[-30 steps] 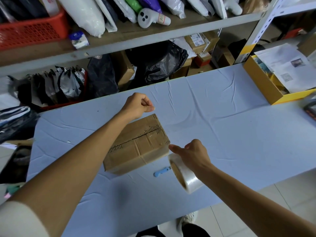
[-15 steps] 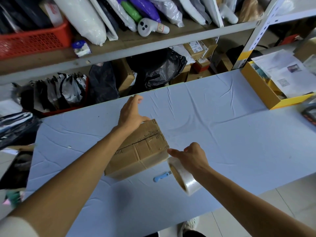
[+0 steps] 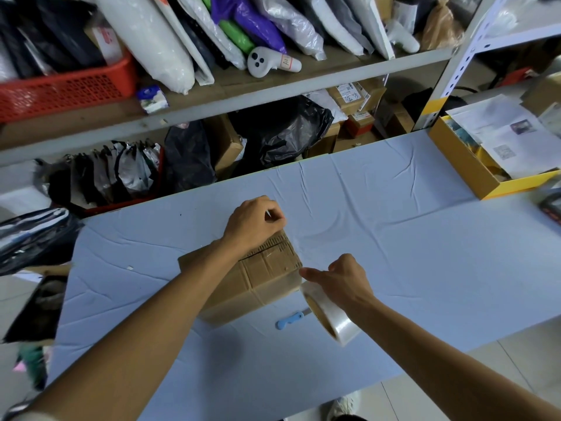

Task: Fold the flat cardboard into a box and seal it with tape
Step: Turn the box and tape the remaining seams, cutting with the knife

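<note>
A folded brown cardboard box (image 3: 267,268) lies on the blue table (image 3: 394,253), in the middle. My left hand (image 3: 253,224) rests at the box's far top corner with thumb and fingers pinched on a small shiny bit that looks like the end of the clear tape. My right hand (image 3: 341,282) sits at the box's near right corner and grips the roll of clear tape (image 3: 332,319), which hangs off the box's right side. A faint glossy strip shows along that end of the box. My left forearm hides much of the box top.
A small blue cutter (image 3: 288,320) lies on the table just in front of the box, under the roll. A yellow cardboard tray with papers (image 3: 464,165) stands at the far right. Shelves with bags, parcels and a red basket (image 3: 60,89) rise behind the table.
My left hand lay flat and open on the box top half a second ago; now its fingers are pinched at the far corner. The right hand with the roll stays at the near corner.
</note>
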The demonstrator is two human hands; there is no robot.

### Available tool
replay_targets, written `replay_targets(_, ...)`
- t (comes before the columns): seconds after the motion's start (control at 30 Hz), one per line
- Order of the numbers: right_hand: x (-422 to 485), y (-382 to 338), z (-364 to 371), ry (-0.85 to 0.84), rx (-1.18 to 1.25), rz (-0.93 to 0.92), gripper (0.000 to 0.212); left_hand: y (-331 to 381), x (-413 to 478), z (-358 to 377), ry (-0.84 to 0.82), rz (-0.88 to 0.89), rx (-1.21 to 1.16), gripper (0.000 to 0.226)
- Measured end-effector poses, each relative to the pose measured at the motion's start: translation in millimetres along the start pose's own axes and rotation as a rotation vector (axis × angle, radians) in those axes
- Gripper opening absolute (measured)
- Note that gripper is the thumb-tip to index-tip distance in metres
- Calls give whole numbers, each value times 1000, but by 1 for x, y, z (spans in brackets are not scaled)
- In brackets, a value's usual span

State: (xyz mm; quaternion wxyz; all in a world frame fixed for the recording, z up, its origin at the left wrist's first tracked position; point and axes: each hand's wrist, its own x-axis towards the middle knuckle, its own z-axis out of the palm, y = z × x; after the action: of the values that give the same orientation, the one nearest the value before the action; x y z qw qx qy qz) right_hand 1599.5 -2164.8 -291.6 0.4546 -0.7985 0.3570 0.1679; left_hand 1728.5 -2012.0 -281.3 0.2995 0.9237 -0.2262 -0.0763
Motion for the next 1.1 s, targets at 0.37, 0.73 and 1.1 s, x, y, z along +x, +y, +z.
replay_targets(0.37,-1,-2,-3,-18,0,0,55,-5,0,1,-135,94,-74,17)
replay_targets(0.73,3,5,-3,38,66,4,56,-3,-6,-22,-420,112,178,43)
replay_targets(1.1,3,-3,-9,52,54,-21,56,8,-50,-6,-433,101,433,98)
